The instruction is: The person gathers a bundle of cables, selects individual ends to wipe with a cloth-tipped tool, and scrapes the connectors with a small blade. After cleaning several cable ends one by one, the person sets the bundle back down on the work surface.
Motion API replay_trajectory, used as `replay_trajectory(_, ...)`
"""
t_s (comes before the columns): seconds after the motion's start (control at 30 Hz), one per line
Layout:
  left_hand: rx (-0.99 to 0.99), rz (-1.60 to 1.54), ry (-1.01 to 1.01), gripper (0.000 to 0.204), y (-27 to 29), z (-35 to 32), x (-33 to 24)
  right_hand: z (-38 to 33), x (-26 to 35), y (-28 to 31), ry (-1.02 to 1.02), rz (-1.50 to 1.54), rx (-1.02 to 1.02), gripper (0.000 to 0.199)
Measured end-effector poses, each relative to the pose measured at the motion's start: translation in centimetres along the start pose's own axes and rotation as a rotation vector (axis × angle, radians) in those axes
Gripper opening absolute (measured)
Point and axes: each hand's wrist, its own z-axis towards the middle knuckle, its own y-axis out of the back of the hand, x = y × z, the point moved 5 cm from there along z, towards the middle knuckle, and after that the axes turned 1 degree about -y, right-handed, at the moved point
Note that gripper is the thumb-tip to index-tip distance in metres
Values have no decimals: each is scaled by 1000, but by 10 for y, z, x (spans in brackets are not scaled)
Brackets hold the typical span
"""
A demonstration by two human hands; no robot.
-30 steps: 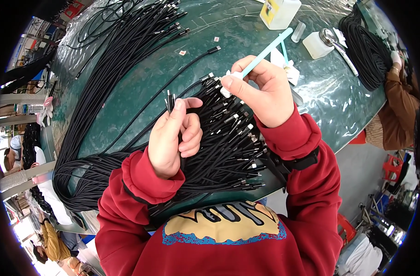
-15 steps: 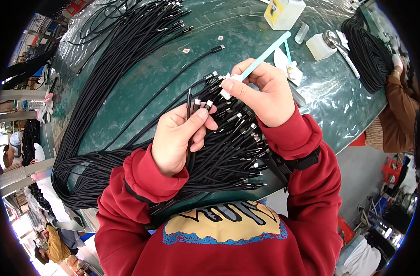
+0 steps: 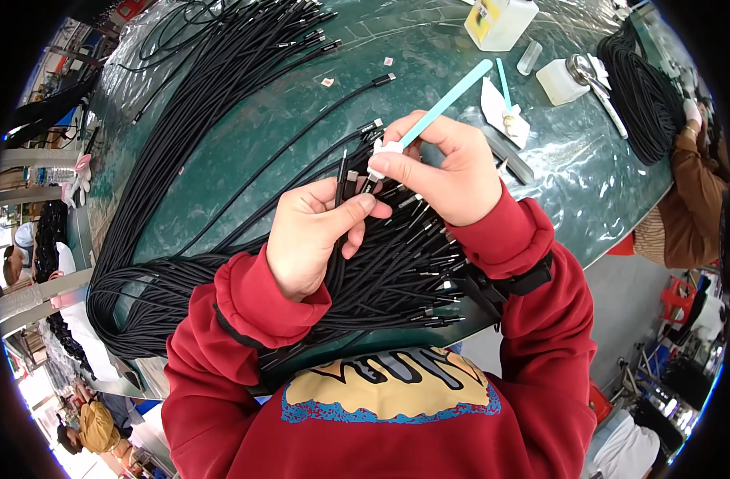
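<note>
My left hand [image 3: 313, 231] is closed round a few black cables [image 3: 341, 172], their metal-tipped connectors standing up past the thumb and fingers. My right hand [image 3: 449, 172] pinches a light-blue flat stick [image 3: 453, 97] together with a white wad [image 3: 385, 153] that looks like cloth or tissue. The wad touches the tip of one connector in my left hand. Beneath both hands lies a thick bundle of black cables [image 3: 381, 275], with many silvery connector ends fanned out to the right.
A green table [image 3: 245, 168] carries it all. At the far right stand a white bottle [image 3: 501, 24], a small bottle with a metal top [image 3: 561, 82], a second blue stick [image 3: 503, 84] on white tissue [image 3: 497, 108] and a black cable coil [image 3: 640, 88]. A person's brown sleeve [image 3: 692, 191] shows at the right.
My right hand has moved slightly left and down, bringing the white wad onto a connector tip. The connectors in my left hand have shifted a little to the right.
</note>
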Motion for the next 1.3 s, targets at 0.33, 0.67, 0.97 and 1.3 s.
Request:
replay_trajectory(0.33, 9, 12, 31, 12, -1, 0, -1, 3, -4, 5, -48, 159, -38, 9)
replay_trajectory(0.67, -4, -26, 28, 11, 1, 1, -1, 5, -5, 6, 11, 70, 50, 10)
replay_trajectory(0.97, 3, -1, 36, 11, 0, -1, -2, 3, -6, 6, -47, 108, 83, 9)
replay_trajectory(1.3, -45, 49, -36, 20, -3, -4, -4, 6, -4, 17, 31, 147, -44, 9)
